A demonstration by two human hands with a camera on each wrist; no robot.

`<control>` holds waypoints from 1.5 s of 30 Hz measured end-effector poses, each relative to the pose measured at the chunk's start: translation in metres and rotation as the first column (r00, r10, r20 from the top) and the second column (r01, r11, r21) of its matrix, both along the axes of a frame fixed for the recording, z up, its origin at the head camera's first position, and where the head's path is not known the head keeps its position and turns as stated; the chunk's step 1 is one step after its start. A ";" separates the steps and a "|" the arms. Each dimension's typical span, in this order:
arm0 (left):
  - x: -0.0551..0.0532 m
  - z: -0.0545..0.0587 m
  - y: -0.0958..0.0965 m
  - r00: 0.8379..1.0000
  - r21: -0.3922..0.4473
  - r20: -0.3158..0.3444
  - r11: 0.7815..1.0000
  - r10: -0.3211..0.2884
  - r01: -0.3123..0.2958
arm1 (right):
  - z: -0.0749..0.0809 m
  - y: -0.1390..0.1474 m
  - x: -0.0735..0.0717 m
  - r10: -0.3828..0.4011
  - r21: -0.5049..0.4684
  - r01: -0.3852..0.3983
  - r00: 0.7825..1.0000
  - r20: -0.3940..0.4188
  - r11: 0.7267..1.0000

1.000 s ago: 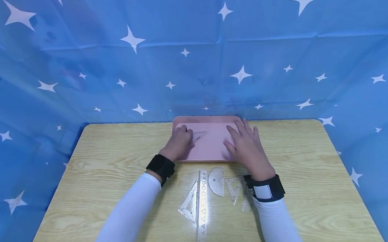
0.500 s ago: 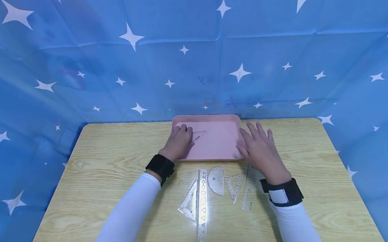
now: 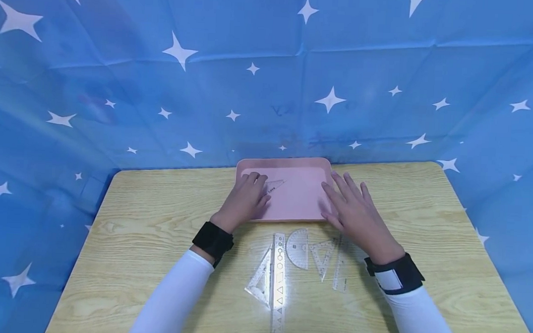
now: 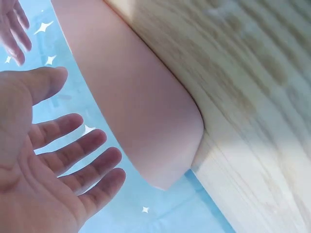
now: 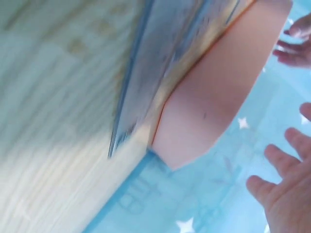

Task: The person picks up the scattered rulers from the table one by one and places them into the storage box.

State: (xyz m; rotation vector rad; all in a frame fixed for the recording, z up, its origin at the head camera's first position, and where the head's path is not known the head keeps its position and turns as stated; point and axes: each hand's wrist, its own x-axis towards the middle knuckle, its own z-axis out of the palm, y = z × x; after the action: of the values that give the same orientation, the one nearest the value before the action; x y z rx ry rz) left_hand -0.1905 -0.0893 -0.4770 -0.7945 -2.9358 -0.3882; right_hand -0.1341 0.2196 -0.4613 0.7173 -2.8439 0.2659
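Head view shows me left hand (image 3: 244, 199) and right hand (image 3: 355, 217) spread at pink tray (image 3: 298, 197). Set square (image 3: 273, 186) contact looks unclear.

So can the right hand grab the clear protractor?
Probably yes: the right hand looks empty and near, and nothing seems to cover the clear protractor; the small triangle just lies flat beside it.

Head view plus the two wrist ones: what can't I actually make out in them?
Head view: the left end of the clear triangle inside the pink tray, hidden by the left hand.
Head view: the far end of the short ruler, at least partly covered by the right hand.
Head view: the long ruler's fine markings, too small.
Left wrist view: the tray's inside, hidden by its wall.
Right wrist view: a clear strip, blurred and cut off by the top edge.
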 end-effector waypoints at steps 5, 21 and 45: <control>0.016 0.005 -0.001 0.994 0.009 -0.106 1.000 -0.026 0.027 | -0.008 -0.002 0.007 0.104 0.022 -0.103 0.994 -0.042 0.994; 0.055 0.003 0.000 0.978 -0.040 -0.202 0.998 -0.052 0.044 | -0.019 -0.033 0.018 0.374 0.066 -0.368 0.912 -0.166 0.927; 0.116 0.005 -0.012 0.974 -0.023 -0.166 0.988 -0.156 0.154 | -0.029 -0.063 0.046 0.500 0.094 -0.496 0.865 -0.033 0.863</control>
State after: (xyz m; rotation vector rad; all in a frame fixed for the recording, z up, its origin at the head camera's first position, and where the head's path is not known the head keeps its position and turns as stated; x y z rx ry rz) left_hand -0.0743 -0.1017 -0.4716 -1.0091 -2.7315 -0.3008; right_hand -0.0883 0.1568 -0.4907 1.4534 -2.5757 0.1947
